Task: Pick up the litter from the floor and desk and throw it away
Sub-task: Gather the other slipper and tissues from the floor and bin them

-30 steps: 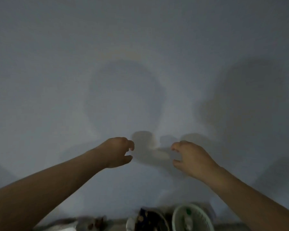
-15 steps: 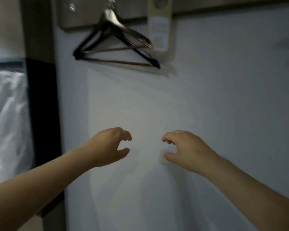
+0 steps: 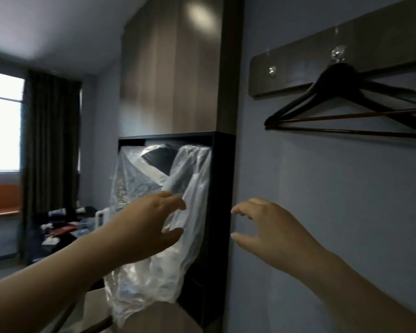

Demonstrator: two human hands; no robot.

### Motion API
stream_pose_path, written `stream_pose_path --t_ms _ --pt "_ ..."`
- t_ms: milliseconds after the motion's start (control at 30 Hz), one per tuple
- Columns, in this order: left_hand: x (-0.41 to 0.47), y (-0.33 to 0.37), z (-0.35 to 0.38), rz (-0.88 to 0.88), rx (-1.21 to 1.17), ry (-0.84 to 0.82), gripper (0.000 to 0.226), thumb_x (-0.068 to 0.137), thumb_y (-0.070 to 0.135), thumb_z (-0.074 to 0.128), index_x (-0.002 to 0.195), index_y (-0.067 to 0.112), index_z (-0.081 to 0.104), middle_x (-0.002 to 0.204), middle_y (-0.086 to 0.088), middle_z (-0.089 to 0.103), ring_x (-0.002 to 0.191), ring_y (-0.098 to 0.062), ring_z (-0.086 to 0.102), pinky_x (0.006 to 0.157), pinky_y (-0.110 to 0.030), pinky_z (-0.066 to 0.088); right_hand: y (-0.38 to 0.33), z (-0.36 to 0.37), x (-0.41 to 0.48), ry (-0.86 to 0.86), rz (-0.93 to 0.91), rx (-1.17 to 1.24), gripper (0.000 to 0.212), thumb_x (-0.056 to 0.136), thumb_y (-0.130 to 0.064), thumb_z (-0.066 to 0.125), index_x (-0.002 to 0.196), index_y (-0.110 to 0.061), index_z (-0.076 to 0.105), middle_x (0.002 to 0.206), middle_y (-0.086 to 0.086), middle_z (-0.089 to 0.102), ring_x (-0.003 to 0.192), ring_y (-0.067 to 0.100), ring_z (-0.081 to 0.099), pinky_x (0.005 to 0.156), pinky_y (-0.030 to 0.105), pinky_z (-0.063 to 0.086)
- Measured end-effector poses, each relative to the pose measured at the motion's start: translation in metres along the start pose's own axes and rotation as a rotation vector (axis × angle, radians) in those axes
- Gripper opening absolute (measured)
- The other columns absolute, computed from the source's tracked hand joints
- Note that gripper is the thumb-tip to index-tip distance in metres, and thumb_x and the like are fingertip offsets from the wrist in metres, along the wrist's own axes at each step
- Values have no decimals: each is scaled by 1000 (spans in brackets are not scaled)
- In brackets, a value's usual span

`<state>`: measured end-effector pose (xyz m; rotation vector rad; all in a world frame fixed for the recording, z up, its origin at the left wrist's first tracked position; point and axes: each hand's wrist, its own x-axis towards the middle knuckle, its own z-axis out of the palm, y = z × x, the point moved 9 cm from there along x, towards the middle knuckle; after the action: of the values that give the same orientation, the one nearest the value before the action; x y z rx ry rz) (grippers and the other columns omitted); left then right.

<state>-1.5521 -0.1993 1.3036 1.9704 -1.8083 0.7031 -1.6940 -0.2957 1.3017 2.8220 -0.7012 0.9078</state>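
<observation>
Both my hands are raised in front of me with curled, spread fingers and nothing in them. My left hand point(image 3: 151, 227) hovers in front of a clear plastic garment cover point(image 3: 154, 267) that hangs in an open dark wardrobe niche point(image 3: 222, 188); I cannot tell whether it touches the plastic. My right hand point(image 3: 269, 231) is in front of the grey wall point(image 3: 334, 200), just right of the niche's edge. A dark desk point(image 3: 58, 234) at the far left carries scattered papers and small items, blurred at this distance.
Black and brown hangers point(image 3: 341, 109) hang from a hook rail point(image 3: 298, 68) on the wall at upper right. Wood-panelled cupboard doors point(image 3: 171, 68) rise above the niche. A window point(image 3: 3, 123), dark curtain point(image 3: 51, 145) and orange bench point(image 3: 3, 200) lie at the left.
The view has swung up and left, from a bare wall with bins at the bottom, past the hangers, to the wardrobe and room. Both hands stay raised, empty and apart.
</observation>
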Motion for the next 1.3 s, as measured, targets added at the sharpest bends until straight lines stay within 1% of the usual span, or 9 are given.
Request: stream_pose_path --t_ms 233,400,567,733,933,1033,1133,1233,1300 --pt "-35 -109 0 -135 47 -17 45 86 47 60 128 36 49 127 16 52 109 -2 54 92 -19 46 -85 66 79 -30 -158 59 44 84 -43 63 125 -27 56 118 -9 56 109 10 55 91 25 44" --pt "-48 -178 17 -237 96 -47 45 87 42 60 130 35 48 129 17 50 108 -1 53 92 -17 45 -123 122 133 -48 -269 108 42 84 -45 62 123 -30 55 117 -12 57 109 9 55 91 27 45" --pt "-57 -253 35 -373 177 -53 42 86 42 62 126 35 51 124 16 53 110 -2 52 93 -19 47 -152 180 196 -59 -388 145 46 87 -42 61 130 -29 51 125 -9 56 114 11 54 94 26 43" --pt "-74 -324 53 -524 236 -78 37 87 44 60 122 34 52 115 15 54 100 0 52 83 -16 44 -186 242 256 -108 -519 209 46 87 -44 59 130 -30 50 127 -8 55 117 12 51 97 31 44" --pt "-120 -412 72 -700 272 -101 40 83 45 59 119 26 58 112 10 59 100 -8 56 84 -21 46 -245 318 301 -195 -640 289 40 87 -41 59 125 -29 53 120 -10 55 113 13 52 89 29 45" --pt "-147 -457 82 -759 290 -113 53 75 58 41 112 26 60 103 10 59 95 -11 58 79 -23 45 -280 357 322 -241 -684 296 37 87 -40 59 121 -27 53 116 -8 55 107 15 54 87 32 47" --pt "-171 -505 92 -789 294 -131 62 70 63 32 110 26 61 102 10 60 96 -9 57 78 -20 40 -316 396 344 -276 -721 313 44 87 -39 58 130 -27 50 122 -8 54 113 14 52 91 30 46" --pt "-192 -559 96 -810 314 -149 61 70 62 31 110 27 59 101 11 60 91 -8 54 75 -18 37 -357 431 371 -290 -755 314 47 87 -39 58 132 -28 49 124 -8 55 116 13 51 93 27 45" --pt "-206 -595 94 -826 313 -157 50 75 59 40 109 28 59 101 11 59 85 -4 50 73 -17 36 -387 451 392 -290 -764 307 47 87 -40 59 131 -28 50 124 -8 55 114 12 53 91 26 45"
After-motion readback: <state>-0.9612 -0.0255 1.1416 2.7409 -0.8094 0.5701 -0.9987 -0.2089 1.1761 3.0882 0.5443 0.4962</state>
